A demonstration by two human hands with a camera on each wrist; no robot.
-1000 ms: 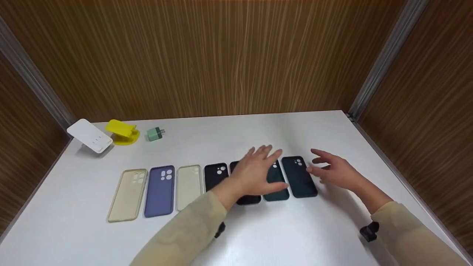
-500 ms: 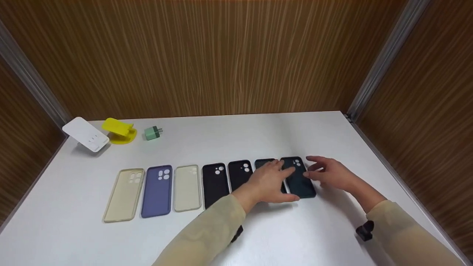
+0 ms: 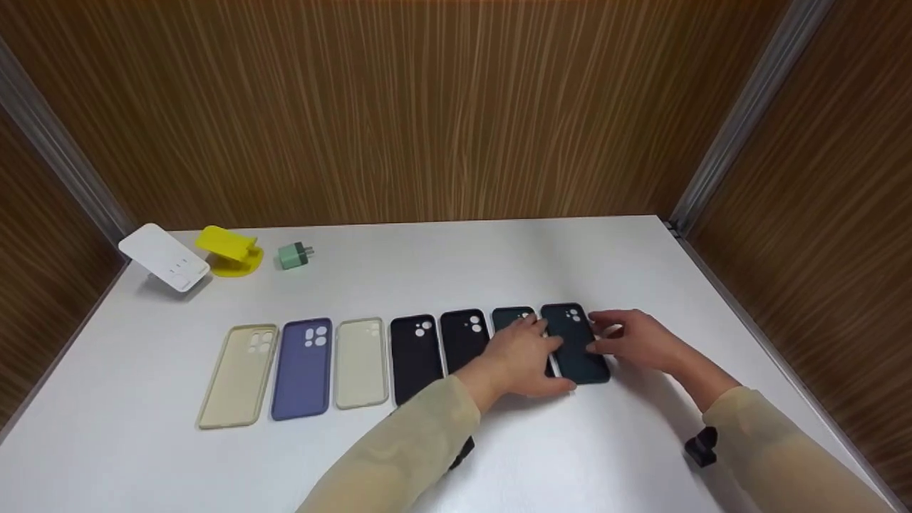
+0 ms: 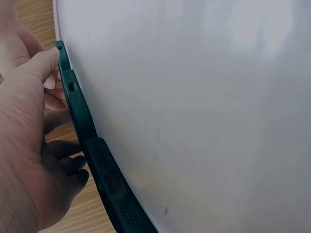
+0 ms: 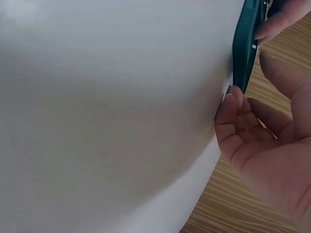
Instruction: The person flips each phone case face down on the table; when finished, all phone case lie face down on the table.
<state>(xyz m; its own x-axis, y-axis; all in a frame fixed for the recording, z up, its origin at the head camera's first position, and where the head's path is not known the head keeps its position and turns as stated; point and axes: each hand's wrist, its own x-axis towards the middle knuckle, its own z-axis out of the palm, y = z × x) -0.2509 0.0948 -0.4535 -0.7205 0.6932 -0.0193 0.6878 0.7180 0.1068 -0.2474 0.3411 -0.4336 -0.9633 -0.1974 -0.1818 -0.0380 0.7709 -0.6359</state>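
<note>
Several phone cases lie in a row across the white table. At the row's right end is a dark green phone case point(image 3: 583, 360) with camera holes at its top. My left hand point(image 3: 524, 360) rests spread over the neighbouring green case point(image 3: 507, 315), covering most of it, its thumb at the end case's lower left corner. The right hand point(image 3: 634, 342) is at the end case's right edge, fingers loosely bent, fingertips right at the rim. In the right wrist view those fingertips sit by the green case's side point(image 5: 245, 53). Two black cases point(image 3: 417, 360) lie left of my left hand.
Farther left are a cream case point(image 3: 361, 370), a purple case point(image 3: 303, 377) and a beige case point(image 3: 237, 385). At the back left stand a white stand point(image 3: 165, 258), a yellow phone stand point(image 3: 231, 246) and a green plug charger point(image 3: 292, 256). Wood-grain panels point(image 3: 399, 114) enclose the table.
My left hand has moved right and down from above the dark cases onto the green ones. The right hand has lowered slightly, its fingertips drawn in to the end case's edge.
</note>
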